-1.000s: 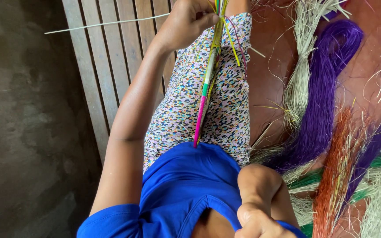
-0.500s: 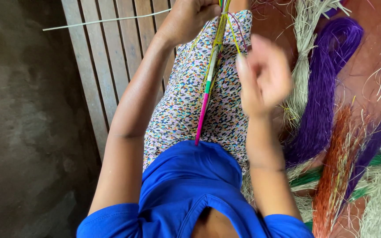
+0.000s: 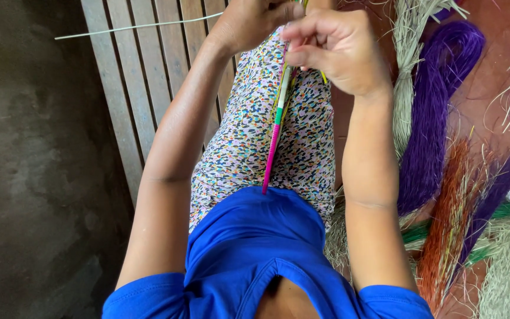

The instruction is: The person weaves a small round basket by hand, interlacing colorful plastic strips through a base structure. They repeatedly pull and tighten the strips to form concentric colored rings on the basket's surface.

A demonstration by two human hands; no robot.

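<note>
Over the patterned lap, the left hand (image 3: 249, 23) grips the top of the braided strip (image 3: 274, 139) while the right hand (image 3: 337, 50) pinches a strand beside it, so keeping tension even would likely keep the weave tight.

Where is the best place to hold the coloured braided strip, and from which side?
Probably the free pink end of the strip, taken from the right, pinching across its flat width. It lies along the lap with that end bare, while the left hand and right hand crowd the top.
</note>
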